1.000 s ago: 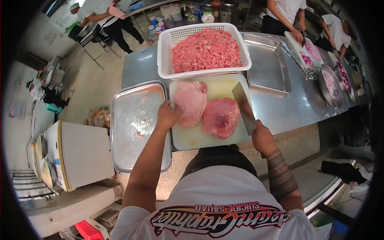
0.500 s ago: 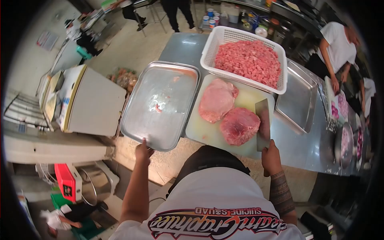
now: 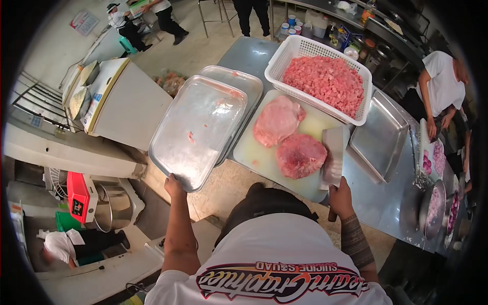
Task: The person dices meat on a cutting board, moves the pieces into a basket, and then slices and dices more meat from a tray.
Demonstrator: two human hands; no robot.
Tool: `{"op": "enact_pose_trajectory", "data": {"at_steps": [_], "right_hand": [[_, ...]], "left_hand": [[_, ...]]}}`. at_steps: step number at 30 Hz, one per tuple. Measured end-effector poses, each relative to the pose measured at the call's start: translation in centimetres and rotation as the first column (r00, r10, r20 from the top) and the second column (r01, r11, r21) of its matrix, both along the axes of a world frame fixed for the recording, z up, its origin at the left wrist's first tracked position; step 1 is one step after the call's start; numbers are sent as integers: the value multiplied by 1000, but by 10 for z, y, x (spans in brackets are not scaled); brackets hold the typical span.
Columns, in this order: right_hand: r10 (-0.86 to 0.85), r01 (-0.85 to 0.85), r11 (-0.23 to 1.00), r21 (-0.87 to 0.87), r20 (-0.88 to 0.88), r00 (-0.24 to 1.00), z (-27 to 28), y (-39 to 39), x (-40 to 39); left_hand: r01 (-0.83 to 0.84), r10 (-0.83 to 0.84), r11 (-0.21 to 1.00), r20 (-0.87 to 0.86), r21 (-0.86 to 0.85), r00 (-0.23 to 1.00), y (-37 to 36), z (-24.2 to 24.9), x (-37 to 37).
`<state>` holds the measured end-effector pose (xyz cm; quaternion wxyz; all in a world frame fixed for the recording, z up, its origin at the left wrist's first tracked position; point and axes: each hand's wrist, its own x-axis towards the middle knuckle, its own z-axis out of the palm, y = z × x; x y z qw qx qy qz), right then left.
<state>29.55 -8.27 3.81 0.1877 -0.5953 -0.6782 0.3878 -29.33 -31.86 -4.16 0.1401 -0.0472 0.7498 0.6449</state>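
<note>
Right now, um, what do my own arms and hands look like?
Your left hand and right hand are bare, without gloves. Short white sleeves cover the upper arms. The right forearm carries a tattoo of patterned bands; the left forearm shows no such marking.

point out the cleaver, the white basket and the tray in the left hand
Cleaver (image 3: pixel 333 155): head view, middle of the blade
White basket (image 3: pixel 285 58): head view, inside of its left wall
Held tray (image 3: pixel 203 122): head view, bare part of its bottom
</note>
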Motion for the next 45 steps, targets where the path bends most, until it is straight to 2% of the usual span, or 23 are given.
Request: {"op": "enact_pose_trajectory", "data": {"at_steps": [3,5,7,10,11,12,14,16,18,20,22,24,25,28,30,32,34,36,38,40,42,44,45], "right_hand": [[9,-9,1000,-11,-13,1000,-13,4,7],[55,-54,997,52,-15,998,-19,8,11],[135,-131,973,191,-7,991,-24,12,13],[107,-106,992,68,-4,994,-9,13,6],[36,-39,998,-48,-47,998,7,10,-2],[53,-54,998,-40,-33,998,4,11,-2],[80,-80,997,-25,0,997,-4,13,5],[74,-74,997,-28,6,997,-14,15,10],[35,-34,996,-82,14,999,-3,13,3],[-31,36,981,-190,29,999,45,5,-23],[-25,28,982,-186,16,1000,43,5,-24],[-31,35,983,-181,25,999,42,5,-26],[-39,46,983,-178,41,998,44,4,-28],[-47,63,985,-159,101,994,40,4,-32],[-41,58,991,-123,137,990,38,3,-33],[-38,49,997,-66,156,987,39,3,-37],[-63,83,993,-88,212,975,55,1,-53],[-75,92,994,-66,230,970,56,-3,-53],[-72,73,997,4,206,976,37,-4,-45],[-86,77,996,48,244,966,39,-11,-49],[-59,20,992,128,307,950,28,-12,-41],[-3,-99,967,235,397,918,-6,-9,-14],[2,-73,982,173,377,926,-4,-9,-12]], "left_hand": [[-31,26,992,42,120,999,-23,0,0],[-32,29,991,25,128,999,-41,0,-3],[-66,64,987,18,150,998,-60,4,-8],[-150,151,975,7,162,989,-99,5,-33],[-175,178,975,-9,140,984,-119,5,-52],[-197,202,973,-25,116,979,-137,6,-69],[-312,326,941,-100,135,940,-162,42,-84],[-340,272,921,-311,-190,911,-219,63,-130],[-342,177,882,-444,-324,878,-316,52,-211],[-380,303,918,-414,-117,858,-334,104,-210],[-405,300,896,-428,-180,853,-348,146,-209],[-367,210,887,-462,-280,862,-362,163,-224],[-324,167,909,-483,-262,860,-362,165,-233],[-226,-51,871,-538,-437,842,-321,162,-251],[-182,-205,765,-502,-617,840,-284,128,-277],[-301,-179,411,-400,-860,899,-187,105,-241],[-143,-357,186,-203,-972,912,-135,66,-231],[-123,-422,209,-203,-970,884,-116,30,-214],[-67,-384,198,-140,-978,913,-113,20,-197],[-93,-325,219,-163,-971,932,-132,11,-193],[-205,-277,221,-263,-954,924,-166,-14,-213],[-168,-225,145,-198,-975,954,-185,10,-217],[-60,-471,-259,72,-964,879,-223,1,-248]]}}
